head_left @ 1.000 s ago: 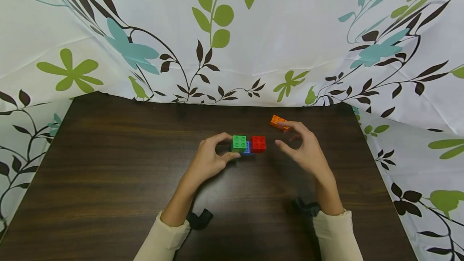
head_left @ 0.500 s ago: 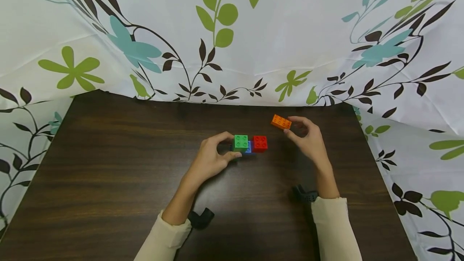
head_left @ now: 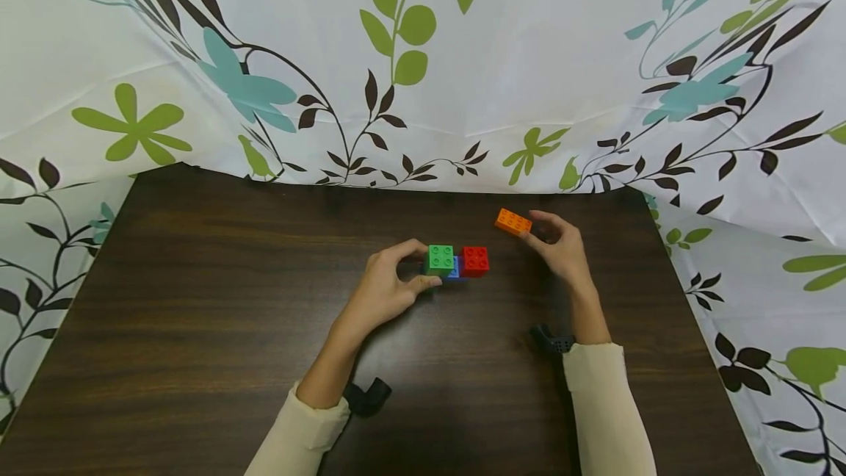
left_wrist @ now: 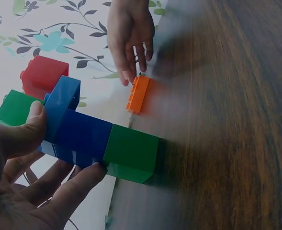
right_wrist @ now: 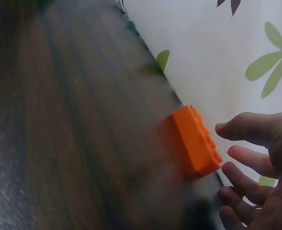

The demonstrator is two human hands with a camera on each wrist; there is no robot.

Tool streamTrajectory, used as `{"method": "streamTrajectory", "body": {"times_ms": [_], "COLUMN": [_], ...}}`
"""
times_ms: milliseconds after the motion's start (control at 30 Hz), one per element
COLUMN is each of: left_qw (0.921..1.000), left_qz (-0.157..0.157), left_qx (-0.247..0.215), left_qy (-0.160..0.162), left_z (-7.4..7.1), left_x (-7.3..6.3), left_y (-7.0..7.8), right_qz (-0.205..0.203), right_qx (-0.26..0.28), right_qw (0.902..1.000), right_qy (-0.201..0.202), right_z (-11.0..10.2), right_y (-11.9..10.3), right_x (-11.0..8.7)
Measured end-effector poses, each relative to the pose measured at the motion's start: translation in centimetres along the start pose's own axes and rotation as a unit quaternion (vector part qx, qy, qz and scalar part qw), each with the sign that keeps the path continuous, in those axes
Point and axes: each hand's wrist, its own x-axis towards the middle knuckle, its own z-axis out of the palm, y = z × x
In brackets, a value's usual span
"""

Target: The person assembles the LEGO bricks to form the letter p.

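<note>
My left hand grips a stack of toy building bricks between thumb and fingers. On top sit a green brick and a red brick, side by side on a light blue brick. Under that, the left wrist view shows dark blue bricks and a lower green brick at the table end. An orange brick lies farther back and to the right. My right hand is at its right end, thumb and fingers spread, the thumb tip close to its near corner.
The dark wood table ends at the back against a white curtain with leaf patterns. The orange brick lies close to that back edge. Dark wrist-worn devices sit at both cuffs.
My right hand has shifted from overlapping the orange brick to its right end, leaving the brick's top in view. My left hand stays in place, still gripping the stack.
</note>
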Motion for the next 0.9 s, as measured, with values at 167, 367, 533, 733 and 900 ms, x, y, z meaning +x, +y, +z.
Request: {"method": "streamTrajectory", "body": {"times_ms": [167, 367, 533, 733, 900], "left_qw": [1.0, 1.0, 0.9999, 0.9999, 0.9999], "left_qz": [-0.003, -0.003, -0.003, -0.005, -0.006], "left_qx": [-0.001, -0.005, -0.008, -0.007, -0.007], "left_qy": [-0.003, -0.006, -0.009, -0.01, -0.01], "left_z": [0.0, 0.01, -0.03, -0.04, -0.03], "left_x": [-0.05, -0.01, 0.07, 0.07, 0.07], "left_y": [0.04, 0.04, 0.05, 0.01, -0.09], "right_qz": [0.041, 0.061, 0.059, 0.062, 0.076], "right_qx": [0.017, 0.029, 0.026, 0.026, 0.048], "right_qw": [0.9989, 0.9977, 0.9979, 0.9977, 0.996], "right_qy": [-0.012, -0.007, -0.002, 0.005, 0.006], "right_z": [0.46, 0.74, 0.92, 0.95, 0.82], "right_y": [0.47, 0.81, 0.86, 0.86, 0.77], "right_x": [0.36, 0.78, 0.92, 1.01, 0.84]}}
